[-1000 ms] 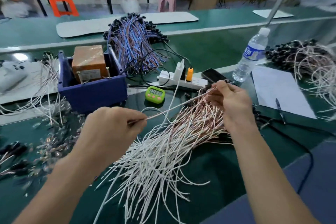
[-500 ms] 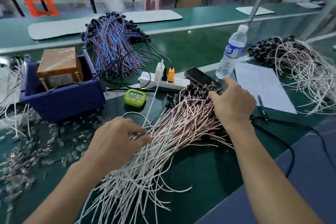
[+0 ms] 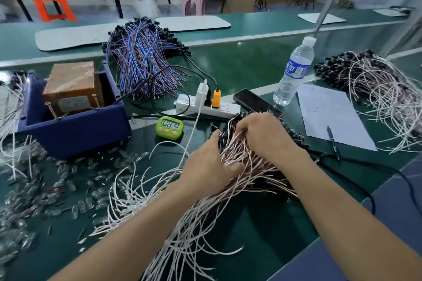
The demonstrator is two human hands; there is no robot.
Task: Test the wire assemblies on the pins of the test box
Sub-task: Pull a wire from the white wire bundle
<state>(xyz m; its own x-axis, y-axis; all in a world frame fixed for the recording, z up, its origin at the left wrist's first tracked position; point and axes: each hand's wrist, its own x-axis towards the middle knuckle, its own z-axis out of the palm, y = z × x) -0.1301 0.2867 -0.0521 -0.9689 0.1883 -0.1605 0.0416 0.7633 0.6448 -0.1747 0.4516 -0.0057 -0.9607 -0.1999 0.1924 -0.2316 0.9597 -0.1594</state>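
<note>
A pile of white and pink wire assemblies [image 3: 182,219] with black connectors lies on the green bench in front of me. My left hand [image 3: 209,166] lies flat on the pile near its connector end, fingers stretched forward. My right hand [image 3: 266,136] sits just beyond it, fingers curled into the wires and gripping a bunch of them. The test box [image 3: 73,84], brown and wrapped in tape, stands in a blue bin [image 3: 75,130] at the left. Two metal pins [image 3: 94,101] stick up at its front. Neither hand is near it.
A green timer [image 3: 170,126], a white power strip [image 3: 206,107], a black phone [image 3: 251,100] and a water bottle [image 3: 293,70] stand behind my hands. A blue wire bundle [image 3: 143,61] lies at the back, another white bundle [image 3: 383,93], paper [image 3: 328,112] and pen [image 3: 333,142] at right. Clear caps [image 3: 57,189] litter the left.
A second ago my hands held one wire stretched between them. That wire went down onto the pile, and both hands have closed in on the pile's connector end.
</note>
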